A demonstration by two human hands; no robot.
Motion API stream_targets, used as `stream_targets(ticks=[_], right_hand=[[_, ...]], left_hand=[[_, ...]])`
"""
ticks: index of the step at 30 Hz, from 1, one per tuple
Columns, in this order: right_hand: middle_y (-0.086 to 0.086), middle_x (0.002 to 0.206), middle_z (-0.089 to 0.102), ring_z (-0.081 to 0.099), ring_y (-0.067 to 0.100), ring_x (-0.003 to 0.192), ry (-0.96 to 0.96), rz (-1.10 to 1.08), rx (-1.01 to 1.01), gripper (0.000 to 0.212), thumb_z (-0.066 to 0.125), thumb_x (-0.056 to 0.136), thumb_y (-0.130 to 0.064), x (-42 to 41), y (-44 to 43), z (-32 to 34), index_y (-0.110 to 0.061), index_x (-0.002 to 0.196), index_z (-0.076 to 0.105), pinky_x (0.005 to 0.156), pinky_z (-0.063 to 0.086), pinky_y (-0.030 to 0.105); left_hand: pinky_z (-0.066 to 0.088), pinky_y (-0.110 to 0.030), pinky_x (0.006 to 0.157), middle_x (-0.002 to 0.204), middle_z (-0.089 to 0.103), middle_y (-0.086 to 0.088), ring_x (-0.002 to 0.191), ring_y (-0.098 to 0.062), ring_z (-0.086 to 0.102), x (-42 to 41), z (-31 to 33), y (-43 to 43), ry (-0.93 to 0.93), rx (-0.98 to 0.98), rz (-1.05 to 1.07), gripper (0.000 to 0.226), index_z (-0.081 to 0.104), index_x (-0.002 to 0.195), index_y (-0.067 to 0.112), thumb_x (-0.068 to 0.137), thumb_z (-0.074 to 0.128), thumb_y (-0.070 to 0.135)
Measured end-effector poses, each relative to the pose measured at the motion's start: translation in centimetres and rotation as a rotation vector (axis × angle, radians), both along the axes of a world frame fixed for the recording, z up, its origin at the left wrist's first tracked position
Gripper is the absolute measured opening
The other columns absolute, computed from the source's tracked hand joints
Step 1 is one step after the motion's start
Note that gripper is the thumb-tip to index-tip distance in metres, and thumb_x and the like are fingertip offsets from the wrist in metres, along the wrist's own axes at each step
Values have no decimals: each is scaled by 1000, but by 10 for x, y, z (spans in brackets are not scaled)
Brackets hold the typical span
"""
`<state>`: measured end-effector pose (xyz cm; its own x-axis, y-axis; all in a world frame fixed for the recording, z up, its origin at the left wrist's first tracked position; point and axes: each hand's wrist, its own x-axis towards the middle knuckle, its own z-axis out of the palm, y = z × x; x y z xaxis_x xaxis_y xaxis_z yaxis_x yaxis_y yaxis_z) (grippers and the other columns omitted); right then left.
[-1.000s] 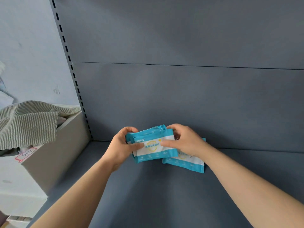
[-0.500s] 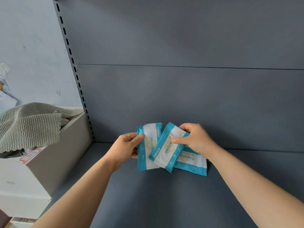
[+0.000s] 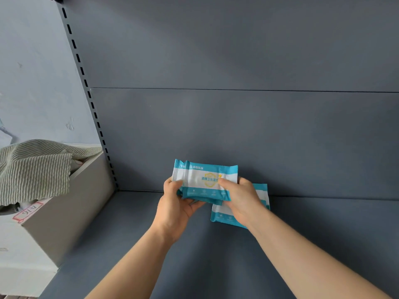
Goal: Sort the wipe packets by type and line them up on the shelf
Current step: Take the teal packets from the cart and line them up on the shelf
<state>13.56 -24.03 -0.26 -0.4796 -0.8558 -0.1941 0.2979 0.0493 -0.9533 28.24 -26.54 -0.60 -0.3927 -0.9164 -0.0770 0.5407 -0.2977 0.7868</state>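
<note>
Two teal-and-white wipe packets are stacked face to face and held level just above the grey shelf, near its back panel. My left hand grips their left end, thumb on top and fingers underneath. My right hand pinches their right end. A third packet of the same kind lies flat on the shelf under my right hand, partly hidden by it.
A grey cardboard box with a red-framed label stands left of the shelf, a striped green cloth draped over it. A slotted upright marks the shelf's left edge. The back panel rises behind.
The two packets, held apart and upright half a second ago, have been brought together into one level stack between both hands. The packet on the shelf has not moved.
</note>
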Motion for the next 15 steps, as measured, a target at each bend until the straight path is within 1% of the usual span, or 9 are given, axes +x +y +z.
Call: stream_targets(ticks=[2, 3, 4, 6, 7, 9, 10, 12, 15], right_hand=[[8, 92, 75, 71, 26, 86, 47, 74, 2, 11, 66, 87, -11, 1, 2, 0, -12, 97, 68, 82, 57, 48], [6, 91, 75, 71, 25, 86, 126, 118, 16, 10, 68, 85, -13, -3, 4, 1, -13, 95, 68, 83, 57, 47], [5, 91, 74, 70, 22, 86, 244, 139, 32, 9, 70, 84, -15, -10, 7, 3, -14, 92, 68, 83, 57, 44], [1, 95, 70, 66, 15, 87, 557, 112, 82, 13, 72, 81, -16, -36, 14, 7, -16, 93, 66, 80, 54, 31], [1, 101, 68, 63, 12, 90, 708, 95, 132, 21, 73, 80, -16, -52, 18, 9, -17, 99, 65, 79, 51, 25], [1, 113, 62, 59, 11, 96, 938, 103, 293, 40, 76, 75, -19, -82, 27, 8, -17, 113, 61, 82, 47, 24], [0, 116, 59, 58, 12, 99, 1003, 134, 388, 50, 79, 71, -23, -92, 33, 6, -18, 117, 59, 83, 48, 26], [-2, 117, 55, 58, 13, 98, 1032, 228, 535, 67, 85, 63, -29, -98, 43, 0, -21, 122, 54, 81, 50, 28], [-6, 116, 52, 58, 14, 100, 1036, 280, 550, 69, 85, 61, -27, -90, 47, -11, -24, 122, 53, 80, 51, 28]], left_hand=[[54, -47, 90, 115, 66, -17, 104, -31, 67, -1, -4, -1, -167, -103, 21, 29, 44, 118, 9, 94, 58, 15], [55, -44, 88, 115, 66, -16, 101, -28, 68, 1, -7, -2, -271, -157, 49, 31, 45, 115, 9, 90, 63, 14], [57, -42, 85, 114, 67, -14, 99, -25, 69, 3, -9, -5, -352, -188, 81, 32, 47, 113, 9, 88, 66, 13], [58, -36, 78, 112, 68, -12, 97, -23, 70, 11, -14, -11, -414, -173, 115, 31, 49, 112, 8, 87, 68, 13], [58, -35, 77, 111, 68, -11, 96, -23, 70, 16, -16, -14, -410, -139, 113, 31, 50, 113, 8, 88, 67, 12], [57, -38, 79, 110, 70, -11, 95, -24, 70, 23, -20, -19, -423, -91, 65, 30, 53, 115, 6, 88, 66, 8], [56, -41, 82, 109, 71, -13, 95, -26, 71, 24, -21, -19, -448, -87, 19, 29, 54, 115, 4, 87, 65, 3], [55, -43, 86, 105, 72, -14, 95, -27, 71, 22, -23, -15, -490, -77, -87, 28, 58, 113, 2, 86, 64, -3], [54, -41, 91, 102, 74, -11, 95, -25, 71, 12, -23, -5, -601, -131, -207, 20, 62, 108, 3, 88, 64, 3]])
